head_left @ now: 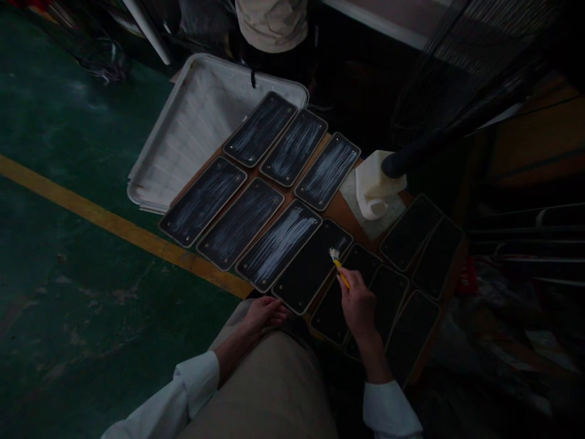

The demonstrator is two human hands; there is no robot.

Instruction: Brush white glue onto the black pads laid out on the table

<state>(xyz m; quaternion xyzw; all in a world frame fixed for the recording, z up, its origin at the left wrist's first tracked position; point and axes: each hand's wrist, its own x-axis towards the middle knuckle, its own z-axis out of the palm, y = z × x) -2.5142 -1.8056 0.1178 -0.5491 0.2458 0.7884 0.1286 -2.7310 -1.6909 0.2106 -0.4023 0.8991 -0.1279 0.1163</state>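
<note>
My right hand (359, 303) is closed around the yellow handle of a small paintbrush (343, 277). Its pale bristles touch the upper end of a dark rectangular panel (305, 268), where a short greyish smear shows. My left hand (265, 312) lies over my lap, near that panel's lower corner, fingers extended and holding nothing. To the left and behind, several panels, such as this neighbouring panel (280, 245), carry streaky whitish brush marks. On the right, several plain dark panels, such as this one (410, 231), partly overlap. Small rivets or holes show at panel corners.
The panels lie on a brown board (342, 210). A white plastic jug (377, 183) stands behind them, with a dark bar over its top. A white tray (196, 110) sits at the back left. A yellow line (114, 225) crosses the green floor. Another person's clothing (273, 24) appears beyond.
</note>
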